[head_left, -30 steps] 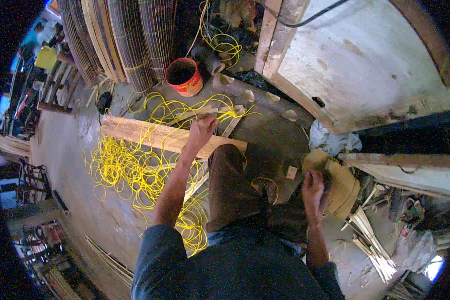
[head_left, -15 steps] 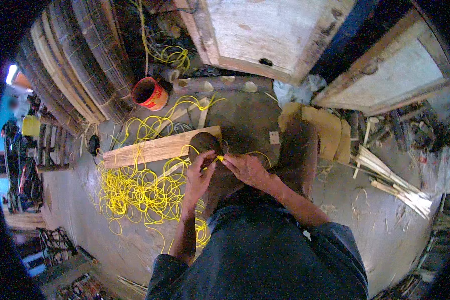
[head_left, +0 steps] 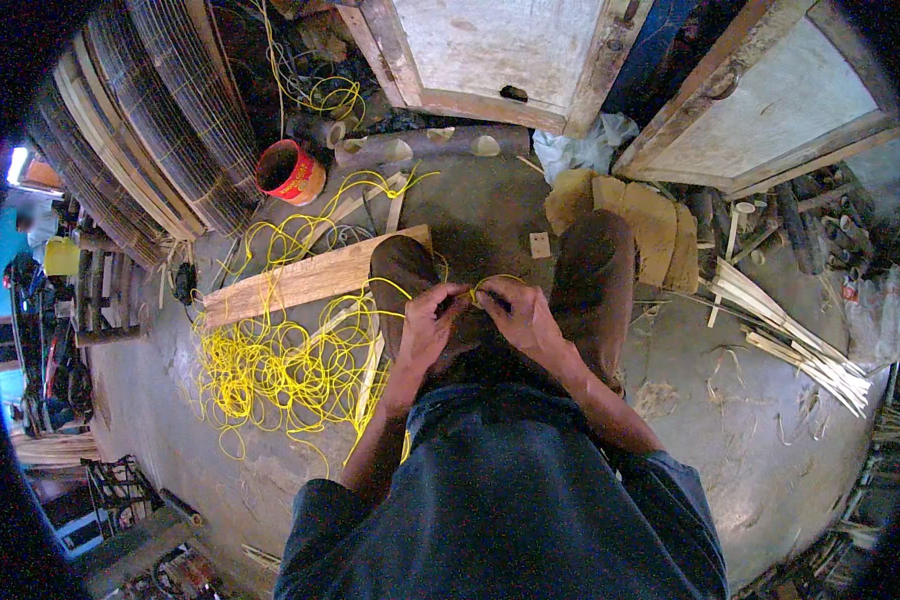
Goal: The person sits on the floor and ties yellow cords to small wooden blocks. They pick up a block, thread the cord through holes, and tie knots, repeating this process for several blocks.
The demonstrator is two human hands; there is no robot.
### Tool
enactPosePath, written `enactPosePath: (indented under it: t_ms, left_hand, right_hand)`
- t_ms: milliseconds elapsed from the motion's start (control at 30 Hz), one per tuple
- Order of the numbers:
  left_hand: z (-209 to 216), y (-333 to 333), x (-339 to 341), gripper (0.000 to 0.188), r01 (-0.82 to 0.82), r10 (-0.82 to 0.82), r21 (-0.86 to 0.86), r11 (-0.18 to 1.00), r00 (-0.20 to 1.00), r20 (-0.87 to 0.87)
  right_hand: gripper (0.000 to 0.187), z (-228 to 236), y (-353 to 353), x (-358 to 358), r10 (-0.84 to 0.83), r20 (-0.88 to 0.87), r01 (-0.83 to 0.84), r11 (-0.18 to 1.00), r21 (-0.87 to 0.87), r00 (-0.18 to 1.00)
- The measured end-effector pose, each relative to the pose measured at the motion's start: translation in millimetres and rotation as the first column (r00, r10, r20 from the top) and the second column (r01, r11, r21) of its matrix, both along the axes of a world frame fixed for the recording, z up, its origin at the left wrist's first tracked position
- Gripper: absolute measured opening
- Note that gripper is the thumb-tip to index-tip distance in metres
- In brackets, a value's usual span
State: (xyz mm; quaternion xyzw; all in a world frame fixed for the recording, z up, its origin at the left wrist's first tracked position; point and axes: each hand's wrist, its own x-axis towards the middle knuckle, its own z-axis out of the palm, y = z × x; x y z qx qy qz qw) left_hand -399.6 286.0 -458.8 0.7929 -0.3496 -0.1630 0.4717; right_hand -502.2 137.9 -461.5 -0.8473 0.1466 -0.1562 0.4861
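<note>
Between my knees, my left hand (head_left: 435,312) and my right hand (head_left: 513,303) come together, their fingertips pinched on a thin yellow cord (head_left: 388,283). A small bit of the cord shows between the fingertips; its exact shape there is too small to make out. From my left hand the cord runs over my left knee toward a large loose tangle of yellow cord (head_left: 245,375) on the floor. A short length arcs away above my right hand. Under the upper strands of the tangle lies a flat wooden board (head_left: 315,278).
A red bucket (head_left: 290,174) stands beyond the board, beside rolled slatted mats (head_left: 185,110) at the far left. Light wooden strips (head_left: 795,335) lie on the floor at right. Framed panels (head_left: 500,50) and a cut log (head_left: 435,146) are ahead; cardboard (head_left: 640,220) lies by my right knee.
Both hands have shifted right, from above my left knee to between my knees. The yellow bunch seen at the fingertips earlier is now mostly hidden. The view has moved slightly.
</note>
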Motion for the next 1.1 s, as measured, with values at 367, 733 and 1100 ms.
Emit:
enactPosePath:
  t_ms: [367, 733, 1100]
  left_hand:
    - [-3, 6, -2, 0.008, 0.016, -0.015, 0.000, 1.000, 0.958, 0.287]
    - [1, -4, -25, 0.020, -0.147, 0.134, 0.052, 0.988, 0.970, 0.201]
    - [-25, 12, 37, 0.038, 0.150, -0.160, 0.056, 0.987, 0.899, 0.407]
  right_hand:
    - [0.024, 3, -1, 16, 0.110, 0.249, -0.066, 0.982, -0.179, 0.962]
    - [0.022, 1, 20, 12, -0.082, 0.155, 0.122, 0.954, -0.273, 0.984]
    - [0.023, -10, -18, 20, 0.134, -0.407, 0.236, 0.638, 0.733, 0.903]
